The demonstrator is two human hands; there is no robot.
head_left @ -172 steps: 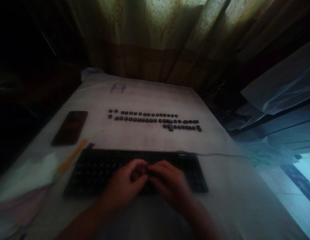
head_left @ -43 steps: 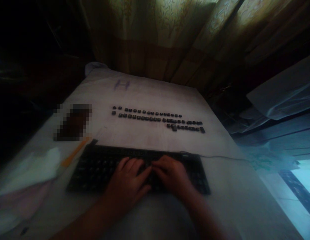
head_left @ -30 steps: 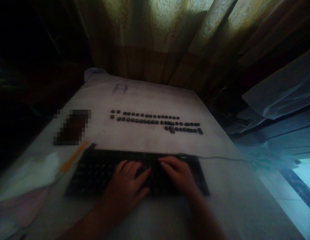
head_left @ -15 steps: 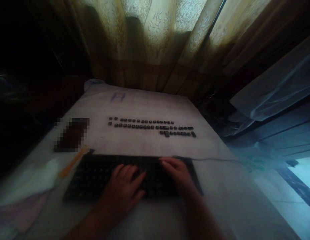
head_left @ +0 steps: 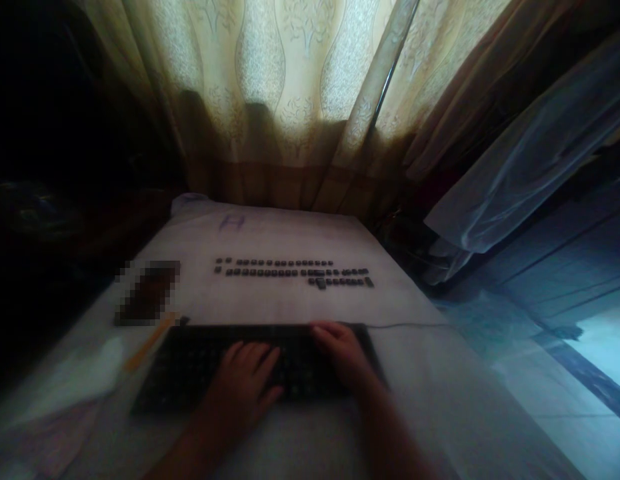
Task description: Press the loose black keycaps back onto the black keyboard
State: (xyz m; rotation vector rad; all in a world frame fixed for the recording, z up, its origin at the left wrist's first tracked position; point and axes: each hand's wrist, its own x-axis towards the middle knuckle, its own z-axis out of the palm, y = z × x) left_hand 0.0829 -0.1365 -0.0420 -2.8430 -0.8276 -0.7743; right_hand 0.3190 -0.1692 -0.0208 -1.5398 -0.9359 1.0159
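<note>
A black keyboard (head_left: 190, 370) lies on the cloth-covered table (head_left: 290, 443) in front of me. Over its middle rests my left hand (head_left: 247, 380), fingers stretched forward on the keys and thumb apart; I see nothing held in it. At the keyboard's far right part, my right hand (head_left: 343, 353) has its fingers together and curled at the back edge, seemingly gripping the keyboard; their tips are partly hidden. Beyond the keyboard, several loose black keycaps (head_left: 263, 273) lie in rows. Blur and dim light obscure the single keys.
Left of the keyboard lie a pixelated dark object (head_left: 149, 293), a yellow-orange tool handle (head_left: 150, 343) and a pale cloth (head_left: 85, 367). A thin cable (head_left: 405, 326) runs off to the right. Patterned curtains (head_left: 305, 87) hang behind the table.
The view has tilted upward, showing more curtain. My left hand's index finger and thumb have shifted slightly on the keyboard. My right hand stays at the back edge.
</note>
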